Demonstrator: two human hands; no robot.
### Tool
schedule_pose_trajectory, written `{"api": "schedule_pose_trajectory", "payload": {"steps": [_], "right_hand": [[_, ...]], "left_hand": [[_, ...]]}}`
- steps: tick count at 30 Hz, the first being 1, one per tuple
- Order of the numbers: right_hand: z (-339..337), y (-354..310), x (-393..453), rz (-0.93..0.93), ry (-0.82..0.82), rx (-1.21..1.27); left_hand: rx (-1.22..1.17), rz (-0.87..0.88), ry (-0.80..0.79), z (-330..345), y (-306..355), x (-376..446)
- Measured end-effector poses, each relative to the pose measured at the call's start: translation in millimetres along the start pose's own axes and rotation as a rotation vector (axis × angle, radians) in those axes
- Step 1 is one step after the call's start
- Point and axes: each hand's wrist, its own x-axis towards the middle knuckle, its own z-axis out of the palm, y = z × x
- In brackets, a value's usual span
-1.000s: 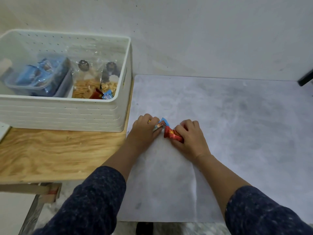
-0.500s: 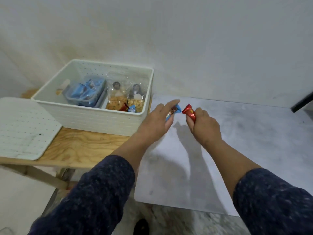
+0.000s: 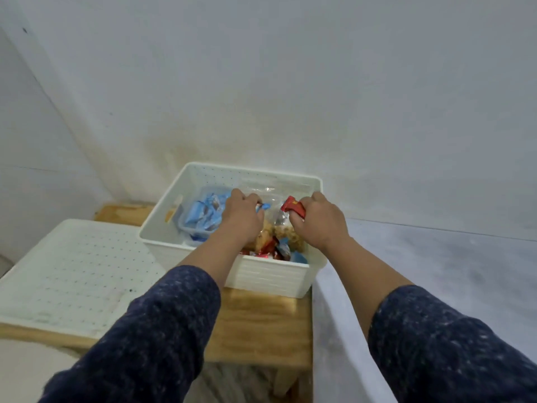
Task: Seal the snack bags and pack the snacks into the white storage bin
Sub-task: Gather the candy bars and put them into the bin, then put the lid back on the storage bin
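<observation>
The white storage bin (image 3: 270, 276) stands on a wooden table, both my hands above its open top. My left hand (image 3: 242, 216) pinches a small blue candy wrapper (image 3: 263, 206). My right hand (image 3: 319, 219) grips a red candy wrapper (image 3: 293, 207). Inside the bin lie a clear tub of blue-wrapped snacks (image 3: 200, 216), clear bags of golden snacks (image 3: 286, 234) and loose red and blue candies (image 3: 273, 251) near the front wall. My arms hide part of the contents.
The bin's white perforated lid (image 3: 69, 274) lies flat to the left on the wooden table (image 3: 261, 324). A grey marbled mat (image 3: 436, 271) covers the surface to the right. A pale wall rises right behind the bin.
Both hands lifted their candies off the grey mat and carried them left, from beside the bin to above its inside. The camera tilted up and left.
</observation>
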Motion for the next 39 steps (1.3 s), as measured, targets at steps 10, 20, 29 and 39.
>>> {"api": "schedule_pose_trajectory", "payload": {"steps": [10,20,29,39], "right_hand": [[37,-25,23,0.123,-0.264,-0.157],[-1,-96,39,-0.111,-0.244,-0.178],[21,-219,10,-0.476,-0.252,-0.032],[154,-281,-45,-0.537,-0.535,0.020]], "left_hand": [[0.046,0.056,-0.228,8,-50,19],[0.255,-0.081,-0.019,-99,-88,-7],[0.217,-0.456,0.111,-152,-198,-123],[0.032,-0.806,-0.026,-85,-314,-191]]}}
